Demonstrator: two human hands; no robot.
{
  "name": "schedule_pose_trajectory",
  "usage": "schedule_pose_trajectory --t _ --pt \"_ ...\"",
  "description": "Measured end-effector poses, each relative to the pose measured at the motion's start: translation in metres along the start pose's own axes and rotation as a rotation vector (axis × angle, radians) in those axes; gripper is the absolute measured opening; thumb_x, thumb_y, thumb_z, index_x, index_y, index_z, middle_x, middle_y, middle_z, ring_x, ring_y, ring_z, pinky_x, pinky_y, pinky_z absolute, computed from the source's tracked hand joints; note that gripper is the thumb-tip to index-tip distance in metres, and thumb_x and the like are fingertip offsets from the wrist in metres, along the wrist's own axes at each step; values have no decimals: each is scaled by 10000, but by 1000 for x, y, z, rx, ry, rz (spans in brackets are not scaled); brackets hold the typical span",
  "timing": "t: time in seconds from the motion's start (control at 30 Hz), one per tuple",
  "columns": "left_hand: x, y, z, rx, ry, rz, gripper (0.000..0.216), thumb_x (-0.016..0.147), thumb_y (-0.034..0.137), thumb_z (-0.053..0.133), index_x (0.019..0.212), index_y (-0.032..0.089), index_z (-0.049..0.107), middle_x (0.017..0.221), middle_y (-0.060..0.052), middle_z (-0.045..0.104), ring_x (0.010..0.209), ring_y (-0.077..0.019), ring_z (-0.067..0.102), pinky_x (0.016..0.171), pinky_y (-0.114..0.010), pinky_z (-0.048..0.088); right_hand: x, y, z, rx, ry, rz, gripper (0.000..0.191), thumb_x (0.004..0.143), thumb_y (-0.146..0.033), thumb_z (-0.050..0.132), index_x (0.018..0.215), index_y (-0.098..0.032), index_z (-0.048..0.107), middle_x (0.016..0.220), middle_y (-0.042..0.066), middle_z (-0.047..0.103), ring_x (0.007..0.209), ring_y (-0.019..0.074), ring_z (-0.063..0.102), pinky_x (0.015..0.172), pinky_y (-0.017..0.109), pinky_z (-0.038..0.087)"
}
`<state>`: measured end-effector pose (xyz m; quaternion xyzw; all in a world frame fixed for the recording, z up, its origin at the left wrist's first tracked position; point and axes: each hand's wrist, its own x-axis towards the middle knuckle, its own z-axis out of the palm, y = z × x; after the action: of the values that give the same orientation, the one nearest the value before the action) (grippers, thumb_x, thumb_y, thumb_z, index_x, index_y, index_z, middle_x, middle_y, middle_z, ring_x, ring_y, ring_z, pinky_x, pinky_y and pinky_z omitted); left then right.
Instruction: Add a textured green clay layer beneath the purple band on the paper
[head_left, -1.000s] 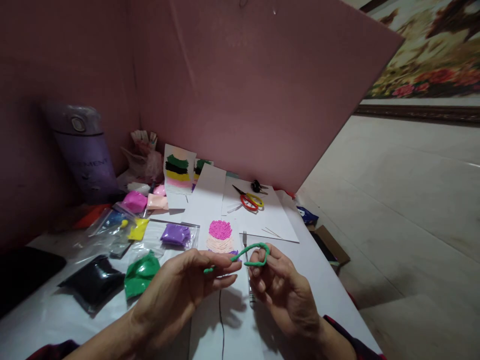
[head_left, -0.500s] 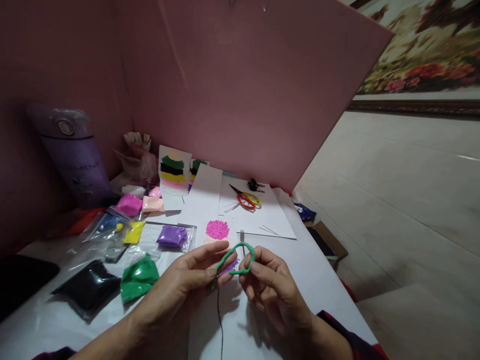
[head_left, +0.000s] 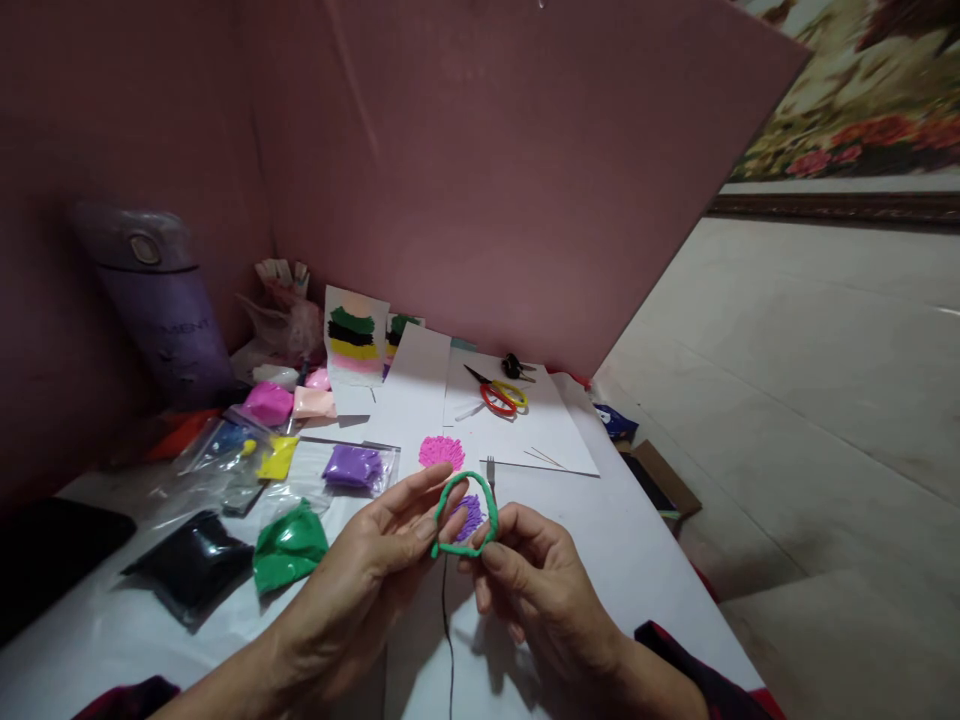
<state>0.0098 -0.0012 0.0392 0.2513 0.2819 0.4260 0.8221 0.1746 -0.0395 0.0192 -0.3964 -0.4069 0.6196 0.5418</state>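
Between both hands hangs a thin green strand of modelling clay (head_left: 469,477), bent into a nearly closed loop. My left hand (head_left: 386,540) pinches its left end between thumb and fingers. On the other side, my right hand (head_left: 544,570) grips the loop's lower right with thumb and forefinger. Through the loop shows a purple textured clay patch (head_left: 471,515), partly covered by fingers. A round pink textured clay patch (head_left: 441,453) lies just beyond the hands. Below them a thin dark line (head_left: 448,630) runs toward me. A fork (head_left: 490,468) lies behind the loop, its handle hidden.
Left of my hands lie a green clay packet (head_left: 291,548), a black packet (head_left: 195,570) and a purple packet (head_left: 352,467). Scissors (head_left: 502,398) and keys (head_left: 514,367) rest on white board at the back. A purple bottle (head_left: 165,320) stands far left.
The green strand's free end has swung left to meet the end at my left hand, making the open curve a nearly closed loop. The view has shifted slightly.
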Motion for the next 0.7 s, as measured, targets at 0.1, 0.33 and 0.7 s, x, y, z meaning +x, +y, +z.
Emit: schedule_pose_trajectory --t 0.1,0.33,0.7 --pt "-2 2 4 1 54 -7 389 801 44 684 1174 141 627 1312 -126 603 1219 -247 564 1043 -300 443 -1 3 -1 -16 6 -12 235 757 -324 786 770 -124 662 678 38 693 431 58 558 303 95 341" --pt "-1 4 6 4 143 -8 317 828 21 648 1128 126 644 1302 -126 608 1224 -232 560 1020 -267 464 -3 7 -2 -47 -20 4 249 769 -333 780 803 -135 634 553 3 665 330 29 443 310 108 343" --pt "-6 -1 10 31 254 -40 371 807 19 662 1158 136 631 1165 -123 688 1119 -211 634 988 -267 473 -7 11 3 -183 -31 -76 212 780 -331 760 797 -152 647 603 1 651 400 53 484 372 160 418"
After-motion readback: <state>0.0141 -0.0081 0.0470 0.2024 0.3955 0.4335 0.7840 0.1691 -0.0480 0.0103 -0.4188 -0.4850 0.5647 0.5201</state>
